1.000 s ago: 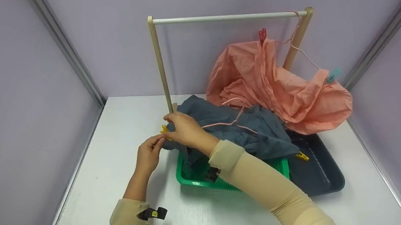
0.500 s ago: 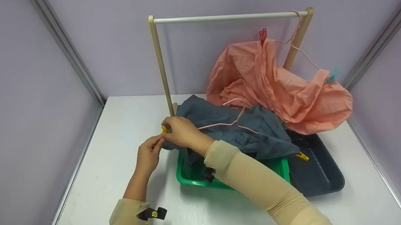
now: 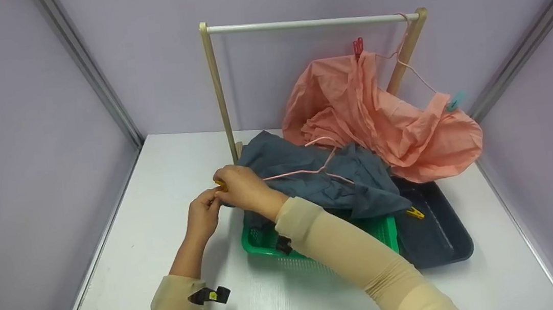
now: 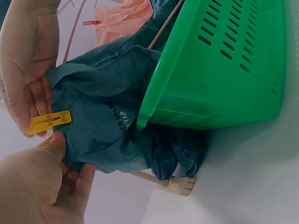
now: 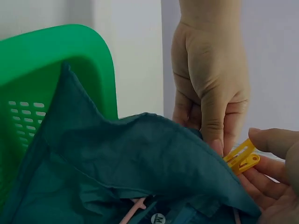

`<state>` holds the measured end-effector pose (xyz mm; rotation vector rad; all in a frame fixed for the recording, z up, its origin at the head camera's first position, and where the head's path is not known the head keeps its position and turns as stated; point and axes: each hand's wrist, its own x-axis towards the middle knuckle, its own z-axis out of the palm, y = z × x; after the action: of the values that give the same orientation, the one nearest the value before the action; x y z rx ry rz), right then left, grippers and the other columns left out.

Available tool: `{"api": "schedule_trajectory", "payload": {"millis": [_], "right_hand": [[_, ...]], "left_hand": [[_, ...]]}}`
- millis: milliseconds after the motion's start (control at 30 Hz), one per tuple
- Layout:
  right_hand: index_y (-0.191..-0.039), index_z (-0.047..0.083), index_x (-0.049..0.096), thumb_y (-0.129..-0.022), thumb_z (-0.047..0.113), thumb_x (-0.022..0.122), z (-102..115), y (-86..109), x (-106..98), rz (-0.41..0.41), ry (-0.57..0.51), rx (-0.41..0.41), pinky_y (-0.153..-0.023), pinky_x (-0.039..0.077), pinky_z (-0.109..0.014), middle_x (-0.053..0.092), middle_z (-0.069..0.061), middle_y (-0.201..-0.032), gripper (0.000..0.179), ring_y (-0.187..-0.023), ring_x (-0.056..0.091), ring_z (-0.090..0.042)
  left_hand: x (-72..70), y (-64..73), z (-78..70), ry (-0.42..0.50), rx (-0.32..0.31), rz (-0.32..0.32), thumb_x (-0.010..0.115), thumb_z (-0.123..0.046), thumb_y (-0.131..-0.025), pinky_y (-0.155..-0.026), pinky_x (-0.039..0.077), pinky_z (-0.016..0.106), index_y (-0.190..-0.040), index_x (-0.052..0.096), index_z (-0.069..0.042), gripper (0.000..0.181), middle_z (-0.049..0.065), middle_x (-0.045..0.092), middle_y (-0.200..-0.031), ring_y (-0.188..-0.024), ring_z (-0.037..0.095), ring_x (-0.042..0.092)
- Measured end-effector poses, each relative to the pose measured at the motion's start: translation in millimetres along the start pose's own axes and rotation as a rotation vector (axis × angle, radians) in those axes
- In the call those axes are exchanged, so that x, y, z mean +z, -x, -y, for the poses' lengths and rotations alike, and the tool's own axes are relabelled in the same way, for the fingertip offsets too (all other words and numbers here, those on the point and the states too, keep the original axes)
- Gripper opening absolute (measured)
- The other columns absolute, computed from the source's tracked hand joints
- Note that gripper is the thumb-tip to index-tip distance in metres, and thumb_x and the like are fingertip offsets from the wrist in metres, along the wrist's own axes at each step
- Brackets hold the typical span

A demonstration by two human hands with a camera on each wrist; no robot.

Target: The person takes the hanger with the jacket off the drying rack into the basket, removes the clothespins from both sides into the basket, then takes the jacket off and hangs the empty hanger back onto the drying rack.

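Note:
My right hand pinches a yellow clothespin between thumb and fingers. The clothespin's jaws are on the edge of a dark blue-grey garment, which has dark print on it. Close beside it, my left hand pinches the same edge of cloth. A pink hanger lies within the garment, its hook pointing up and back. At the garment's far right corner sits another yellow clothespin. The garment lies across a green basket.
Behind stands a rack with a white bar and wooden posts. A pink garment hangs from it at the right on a hanger, with a red clothespin and a teal clothespin. A dark tray stands right of the basket.
My right hand has moved a little left and down with the yellow clothespin, towards the left hand's fingertips. The left hand has stayed nearly still on the cloth.

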<state>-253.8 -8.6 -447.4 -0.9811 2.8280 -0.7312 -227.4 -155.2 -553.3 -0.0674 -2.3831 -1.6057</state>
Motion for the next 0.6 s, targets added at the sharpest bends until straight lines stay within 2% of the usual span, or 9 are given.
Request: {"api": "schedule_trajectory", "payload": {"millis": [267,600], "right_hand": [[-0.122,0.004,0.066,-0.098,0.020,0.068,-5,1.0,6,-0.043,-0.074,-0.026,-0.092,0.051,-0.028,0.066,-0.009,-0.113,0.029,-0.099,0.062,-0.019],[-0.113,0.005,0.063,-0.100,0.017,0.064,-11,2.0,9,-0.138,-0.201,-0.013,-0.083,0.051,-0.022,0.063,-0.007,-0.104,0.018,-0.091,0.060,-0.015]], "left_hand": [[-0.6,0.3,-0.8,0.013,0.011,0.005,0.063,-0.005,-0.098,-0.080,0.054,0.033,-0.103,0.075,-0.002,0.014,0.011,0.072,-0.104,-0.095,0.024,0.067],[1.0,0.1,1.2,0.032,0.031,0.003,0.064,-0.010,-0.098,-0.079,0.053,0.026,-0.106,0.076,-0.003,0.016,0.008,0.073,-0.102,-0.092,0.020,0.065]]}}
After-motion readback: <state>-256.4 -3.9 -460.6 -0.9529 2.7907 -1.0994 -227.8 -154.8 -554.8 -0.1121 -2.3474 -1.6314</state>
